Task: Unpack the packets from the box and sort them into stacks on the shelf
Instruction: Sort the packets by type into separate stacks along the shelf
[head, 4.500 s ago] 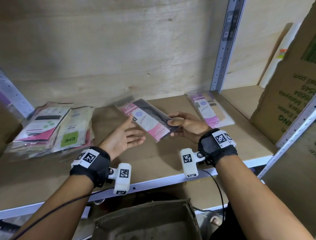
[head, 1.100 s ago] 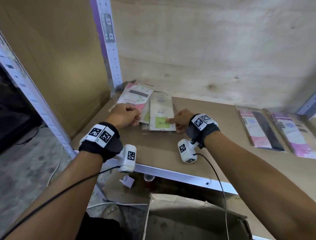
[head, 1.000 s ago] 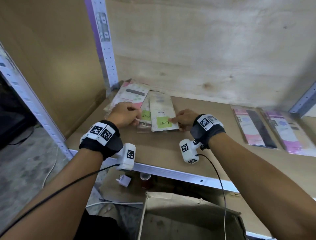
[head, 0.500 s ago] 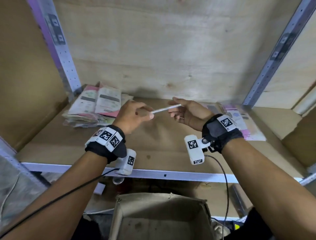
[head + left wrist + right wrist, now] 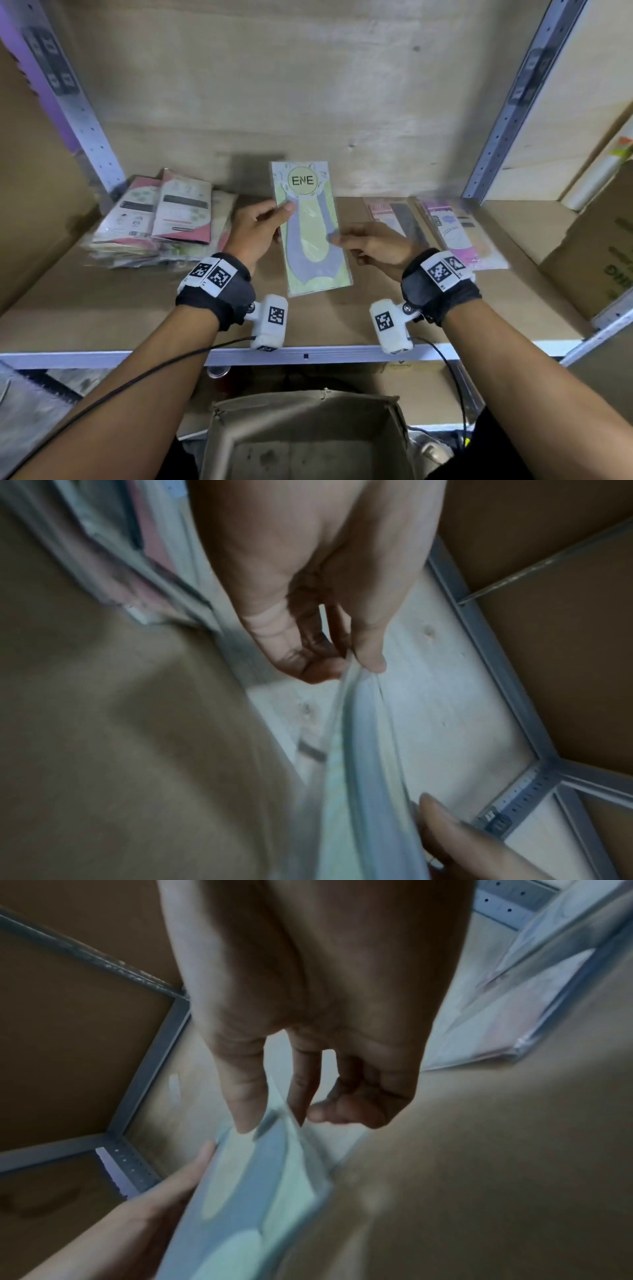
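I hold a green ENE packet [image 5: 310,233] [image 5: 363,764] [image 5: 260,1185] upright above the middle of the shelf [image 5: 308,318], its printed face toward me. My left hand [image 5: 262,228] [image 5: 342,666] pinches its left edge between thumb and fingers. My right hand [image 5: 363,240] [image 5: 270,1118] pinches its right edge. A messy pile of packets [image 5: 161,222] lies at the shelf's left end. Two pink packets [image 5: 399,219] [image 5: 455,229] lie side by side on the right. The open cardboard box [image 5: 301,435] sits below the shelf's front rail.
Perforated metal uprights [image 5: 72,113] [image 5: 510,102] flank the shelf bay, with a plywood back panel [image 5: 291,85] behind. A large cardboard carton [image 5: 596,246] stands at the far right. Bare shelf board shows between the left pile and the pink packets.
Both hands lifted the green packet off the left pile and carried it to the shelf's middle. It has turned from edge-on to face me.
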`<action>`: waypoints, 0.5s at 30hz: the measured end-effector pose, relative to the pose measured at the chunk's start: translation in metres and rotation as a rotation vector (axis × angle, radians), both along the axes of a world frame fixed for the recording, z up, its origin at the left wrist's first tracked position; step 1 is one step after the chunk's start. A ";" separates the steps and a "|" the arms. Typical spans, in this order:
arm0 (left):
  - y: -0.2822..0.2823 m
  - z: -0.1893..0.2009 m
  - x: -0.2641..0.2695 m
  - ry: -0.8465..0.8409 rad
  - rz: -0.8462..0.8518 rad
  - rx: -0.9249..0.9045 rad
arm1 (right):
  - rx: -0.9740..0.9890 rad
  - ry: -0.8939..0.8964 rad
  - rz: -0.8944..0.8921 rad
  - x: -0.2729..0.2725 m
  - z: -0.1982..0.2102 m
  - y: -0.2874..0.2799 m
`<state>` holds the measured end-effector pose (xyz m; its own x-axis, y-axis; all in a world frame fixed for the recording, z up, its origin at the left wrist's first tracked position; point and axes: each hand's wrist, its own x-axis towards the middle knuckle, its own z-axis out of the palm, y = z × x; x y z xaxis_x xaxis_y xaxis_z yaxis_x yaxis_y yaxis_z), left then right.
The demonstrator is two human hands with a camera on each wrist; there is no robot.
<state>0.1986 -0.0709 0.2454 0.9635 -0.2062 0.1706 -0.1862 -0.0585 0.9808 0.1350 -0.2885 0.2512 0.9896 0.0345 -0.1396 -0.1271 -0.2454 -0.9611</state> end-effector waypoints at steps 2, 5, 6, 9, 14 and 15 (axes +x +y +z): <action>-0.002 -0.008 0.003 0.147 0.006 -0.050 | 0.058 0.022 0.036 0.001 -0.011 0.000; -0.003 -0.014 0.008 0.332 0.000 -0.098 | 0.162 0.029 0.029 0.002 -0.021 -0.002; -0.004 -0.014 0.012 0.358 -0.007 -0.095 | 0.174 0.022 0.015 0.004 -0.026 -0.004; -0.004 -0.013 0.022 0.376 0.001 -0.117 | 0.241 -0.001 0.006 0.004 -0.035 -0.010; 0.004 -0.013 0.041 0.338 0.086 -0.100 | 0.250 -0.022 0.121 0.008 -0.036 -0.026; 0.005 -0.014 0.043 0.338 0.098 -0.076 | 0.207 -0.041 0.136 0.009 -0.036 -0.028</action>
<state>0.2418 -0.0655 0.2310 0.9827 -0.1094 -0.1494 0.1519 0.0150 0.9883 0.1441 -0.3161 0.2154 0.9786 0.1913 -0.0753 -0.0659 -0.0550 -0.9963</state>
